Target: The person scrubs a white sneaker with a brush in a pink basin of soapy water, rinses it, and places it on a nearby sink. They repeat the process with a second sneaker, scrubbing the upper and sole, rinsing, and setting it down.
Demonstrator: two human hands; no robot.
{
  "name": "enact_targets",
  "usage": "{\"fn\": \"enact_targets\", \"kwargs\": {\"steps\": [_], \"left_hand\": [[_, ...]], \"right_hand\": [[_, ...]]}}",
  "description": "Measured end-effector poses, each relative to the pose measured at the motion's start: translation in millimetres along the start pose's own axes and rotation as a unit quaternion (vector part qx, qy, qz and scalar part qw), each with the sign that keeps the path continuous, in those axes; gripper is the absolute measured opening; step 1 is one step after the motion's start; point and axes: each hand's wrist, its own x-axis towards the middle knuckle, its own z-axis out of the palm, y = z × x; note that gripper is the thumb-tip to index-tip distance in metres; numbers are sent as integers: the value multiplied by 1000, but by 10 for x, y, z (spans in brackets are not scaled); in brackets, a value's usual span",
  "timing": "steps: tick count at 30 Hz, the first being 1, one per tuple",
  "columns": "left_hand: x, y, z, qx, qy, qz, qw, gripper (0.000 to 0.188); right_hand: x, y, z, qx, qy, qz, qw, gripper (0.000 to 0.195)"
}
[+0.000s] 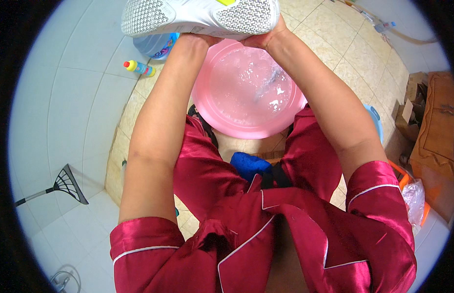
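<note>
A white shoe (197,16) with a patterned sole and a yellow-green patch spans the top edge of the view, its sole facing the camera. My left hand (208,39) is at the shoe's lower edge near the middle, mostly hidden behind it. My right hand (267,36) grips the shoe towards its right end, fingers partly covered. Below the shoe, a round pink plastic basin (245,132) holds sudsy water, in which a dark, blurred object (267,85) lies partly under the surface.
A yellow bottle with a red cap (139,68) and a large clear blue container (155,45) stand left of the basin. Cardboard boxes (408,122) and a wooden cabinet (437,124) are at the right. A black rake-like tool (69,185) leans at the left wall.
</note>
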Motion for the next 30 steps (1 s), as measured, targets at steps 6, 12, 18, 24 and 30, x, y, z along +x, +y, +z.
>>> {"fn": "enact_targets", "kwargs": {"steps": [6,12,18,24,30], "left_hand": [[102,211,4,21,-11,-3,1000,49],[-144,80,431,-17,186,-127,974,46],[-110,118,229,-57,19,-250,966,41],[-125,175,146,-108,-45,-103,988,58],[-239,167,145,-137,-86,-76,984,45]], "right_hand": [[-79,24,11,-20,152,27,988,41],[-157,-289,101,-7,203,154,967,45],[-79,-191,-159,34,74,184,979,46],[-103,-195,-138,86,61,97,990,37],[-110,-188,-35,78,82,72,991,35]]}}
